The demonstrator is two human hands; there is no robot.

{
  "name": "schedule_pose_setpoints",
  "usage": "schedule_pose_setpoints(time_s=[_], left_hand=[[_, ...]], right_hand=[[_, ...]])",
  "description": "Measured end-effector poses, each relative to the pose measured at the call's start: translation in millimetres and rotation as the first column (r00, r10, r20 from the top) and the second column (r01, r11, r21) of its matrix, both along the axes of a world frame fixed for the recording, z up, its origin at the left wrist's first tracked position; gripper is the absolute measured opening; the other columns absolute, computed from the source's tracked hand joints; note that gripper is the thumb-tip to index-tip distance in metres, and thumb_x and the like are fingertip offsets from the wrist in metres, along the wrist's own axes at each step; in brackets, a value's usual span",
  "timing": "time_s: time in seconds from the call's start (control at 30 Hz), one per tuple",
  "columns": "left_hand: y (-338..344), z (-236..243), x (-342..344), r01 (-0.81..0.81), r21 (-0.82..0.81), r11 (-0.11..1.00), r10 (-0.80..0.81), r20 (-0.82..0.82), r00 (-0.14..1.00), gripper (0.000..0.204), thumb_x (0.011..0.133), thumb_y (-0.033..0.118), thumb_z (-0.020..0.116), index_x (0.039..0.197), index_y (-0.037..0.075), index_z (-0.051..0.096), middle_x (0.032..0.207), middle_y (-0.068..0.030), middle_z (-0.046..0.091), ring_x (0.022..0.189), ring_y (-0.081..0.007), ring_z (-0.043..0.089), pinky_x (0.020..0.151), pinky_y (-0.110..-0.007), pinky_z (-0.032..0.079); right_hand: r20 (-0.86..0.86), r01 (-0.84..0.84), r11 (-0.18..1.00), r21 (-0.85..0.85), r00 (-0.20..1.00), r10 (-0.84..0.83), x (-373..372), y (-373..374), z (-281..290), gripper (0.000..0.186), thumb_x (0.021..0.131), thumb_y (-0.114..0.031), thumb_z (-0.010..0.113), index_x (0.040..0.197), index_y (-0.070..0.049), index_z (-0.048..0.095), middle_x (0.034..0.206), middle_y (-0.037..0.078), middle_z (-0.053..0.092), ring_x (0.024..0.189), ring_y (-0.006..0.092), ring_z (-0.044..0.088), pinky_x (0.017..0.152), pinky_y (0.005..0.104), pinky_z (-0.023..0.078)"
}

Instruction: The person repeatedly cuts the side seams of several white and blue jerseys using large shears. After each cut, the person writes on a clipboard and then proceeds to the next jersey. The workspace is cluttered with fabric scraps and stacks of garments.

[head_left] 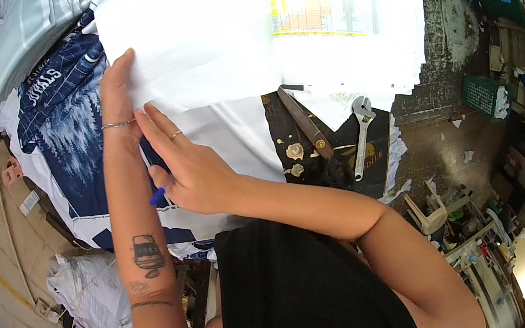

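Head view: left hand (117, 102) is lying flat, fingers together, pressing the edge of the top white sheet (191, 36) on the paper stack. Right hand (189, 166) is pinching a blue pen (157, 196), just beside the left wrist. Risk: sheet slipping if the press eases, smearing the mark. Count: one pen, one adjustable wrench (361, 136), one printed chart (322, 2), one wooden strip (304, 121).
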State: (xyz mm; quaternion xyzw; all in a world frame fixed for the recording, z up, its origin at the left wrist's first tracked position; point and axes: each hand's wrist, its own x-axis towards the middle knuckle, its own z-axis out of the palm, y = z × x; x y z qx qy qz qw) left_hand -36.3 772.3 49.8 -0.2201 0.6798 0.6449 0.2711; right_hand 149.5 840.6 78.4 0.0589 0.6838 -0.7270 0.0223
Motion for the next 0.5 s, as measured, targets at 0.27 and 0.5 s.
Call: schedule_pose_setpoints(time_s=[0.27,0.5], left_hand=[[8,-35,7,0.071,0.004,0.997,-0.066,-0.334,0.940,0.036,0.096,0.025,0.075,0.121,-0.001,0.073,0.113,-0.0066,0.075,0.099,-0.0147,0.068,0.088,-0.029,0.052],[6,-35,1,-0.132,-0.053,0.990,0.105,-0.350,0.931,0.030,0.097,0.020,0.075,0.118,-0.001,0.075,0.112,-0.0049,0.076,0.097,-0.0117,0.067,0.088,-0.025,0.050]], right_hand=[[-0.181,0.122,0.977,0.176,0.979,-0.090,8,5,12,0.078,0.093,-0.010,0.062,0.163,0.000,0.030,0.170,0.030,0.025,0.086,0.0423,0.070,0.071,0.0455,0.058],[-0.120,-0.041,0.978,0.203,0.991,0.066,6,9,13,0.070,0.094,-0.011,0.063,0.158,0.002,0.038,0.160,0.030,0.039,0.079,0.0398,0.069,0.070,0.0459,0.058]])
